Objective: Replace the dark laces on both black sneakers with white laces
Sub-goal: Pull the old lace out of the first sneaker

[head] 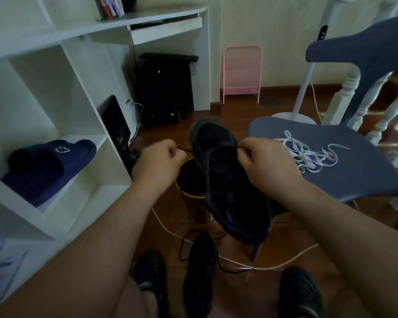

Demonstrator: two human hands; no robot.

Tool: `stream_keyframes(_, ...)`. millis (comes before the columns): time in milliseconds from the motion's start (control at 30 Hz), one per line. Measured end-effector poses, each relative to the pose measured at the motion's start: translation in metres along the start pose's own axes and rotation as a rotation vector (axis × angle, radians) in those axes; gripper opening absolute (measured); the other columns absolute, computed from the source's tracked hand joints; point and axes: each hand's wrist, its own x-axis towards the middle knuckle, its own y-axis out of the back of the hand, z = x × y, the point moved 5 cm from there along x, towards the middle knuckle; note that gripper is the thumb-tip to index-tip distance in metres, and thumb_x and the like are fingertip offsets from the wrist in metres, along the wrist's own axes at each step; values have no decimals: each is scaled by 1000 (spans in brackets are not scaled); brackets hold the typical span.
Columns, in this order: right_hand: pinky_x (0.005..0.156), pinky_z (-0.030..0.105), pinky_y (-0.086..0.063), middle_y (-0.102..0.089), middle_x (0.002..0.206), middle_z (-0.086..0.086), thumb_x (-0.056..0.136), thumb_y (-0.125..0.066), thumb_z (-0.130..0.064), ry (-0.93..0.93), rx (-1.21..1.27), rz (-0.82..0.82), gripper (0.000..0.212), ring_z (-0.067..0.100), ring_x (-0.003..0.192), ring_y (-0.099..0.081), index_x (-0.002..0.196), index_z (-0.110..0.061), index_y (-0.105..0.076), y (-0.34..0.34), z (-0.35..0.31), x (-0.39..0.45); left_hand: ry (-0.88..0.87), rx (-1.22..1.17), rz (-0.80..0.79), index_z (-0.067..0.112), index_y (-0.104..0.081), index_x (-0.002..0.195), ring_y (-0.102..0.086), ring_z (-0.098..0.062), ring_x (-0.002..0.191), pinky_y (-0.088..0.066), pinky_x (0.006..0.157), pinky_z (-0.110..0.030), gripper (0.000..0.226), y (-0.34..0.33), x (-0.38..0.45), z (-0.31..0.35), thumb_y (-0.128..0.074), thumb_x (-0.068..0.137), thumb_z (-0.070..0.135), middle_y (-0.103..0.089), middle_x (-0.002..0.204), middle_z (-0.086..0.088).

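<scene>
Two black sneakers: one lies on the wooden floor point(285, 106), its lace loose; I hold the black fabric sneaker point(230, 180) aloft beside the grey chair seat point(354, 175), where tangled white flat laces point(308, 154) wait within reach. My left hand point(159, 161) and right hand point(267, 161) each pinch the thin dark lace point(186, 150), seemingly pulling it free.

One black sneaker point(230, 180) is held up, toe toward twelve o'clock; its dark lace point(189, 151) runs taut. The other sneaker point(200, 274) (lace loosened) lies at six. White laces point(308, 152) are heaped at two.
</scene>
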Motion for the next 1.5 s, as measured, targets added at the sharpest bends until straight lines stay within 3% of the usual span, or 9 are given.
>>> stream_keyframes(167, 62, 42, -49, -63, 76, 4, 103, -48, -30, -48, 3, -81, 25, 29, 70, -57, 87, -18, -62, -8, 10, -3, 178, -416, 208, 24, -40, 70, -41, -20, 62, -34, 62, -39, 31, 26, 12, -23, -50, 97, 32, -42, 68, -1)
stream_keyframes(467, 77, 38, -50, -68, 115, 17, 99, -56, -23, -157, -177, -703, 10, 38, 104, -67, 103, -14, -59, -118, 36, -68, -25, -325, -108, 31, -65, 100, -67, -15, 76, -53, 70, -34, 14, -7, -4, 14, -53, 107, 34, -72, 85, 6)
stream_keyframes(667, 89, 40, -54, -66, 127, 17, 96, -55, -14, -410, -110, -1066, 26, 35, 114, -66, 122, -9, -60, -223, 73, -180, -88, -358, -269, 37, -68, 107, -70, -3, 77, -51, 73, -26, 14, -27, -20, 41, -54, 108, 34, -76, 91, 19)
stream_keyframes(833, 83, 39, -56, -71, 113, 6, 92, -53, -18, -721, 55, -993, 29, 28, 99, -69, 118, -27, -61, -266, 107, -262, -95, -450, -335, 33, -71, 105, -74, -10, 84, -54, 77, -29, 21, -34, -29, 63, -51, 110, 36, -77, 97, 15)
stream_keyframes(1133, 89, 37, -52, -70, 124, 8, 95, -48, -18, -754, 52, -1058, 31, 30, 108, -67, 122, -27, -60, -291, 140, -286, -90, -629, -494, 27, -65, 89, -73, -12, 87, -56, 76, -32, 30, -50, -32, 86, -47, 112, 32, -77, 112, 7)
stream_keyframes(1267, 100, 38, -50, -57, 147, 12, 90, -69, -33, -803, 288, -832, 81, 34, 128, -60, 159, -27, -28, -272, 124, -237, -70, -701, -492, 23, -64, 84, -70, -15, 85, -53, 78, -33, 32, -45, -32, 85, -48, 112, 29, -78, 109, 3)
stream_keyframes(1333, 91, 36, -54, -63, 134, 5, 86, -80, -40, -887, 575, -648, 105, 30, 120, -64, 163, -37, -9, -254, 102, -195, -58, -745, -498, 22, -61, 82, -68, -17, 84, -50, 80, -37, 33, -43, -30, 83, -47, 111, 29, -79, 103, 1)
stream_keyframes(1433, 65, 29, -55, -71, 87, -2, 96, -74, -30, -801, 850, -542, 62, 11, 74, -70, 150, -25, -44, -229, 65, -132, -29, -838, -498, 20, -59, 83, -67, -19, 82, -49, 80, -38, 32, -36, -27, 79, -47, 110, 30, -78, 97, -1)
stream_keyframes(1500, 59, 28, -48, -65, 69, -5, 103, -62, -24, -638, 767, -492, 13, 2, 54, -58, 96, -16, -70, -201, 47, -93, 14, -877, -454, 19, -61, 84, -67, -17, 80, -51, 77, -36, 30, -31, -23, 73, -49, 109, 29, -78, 96, 0)
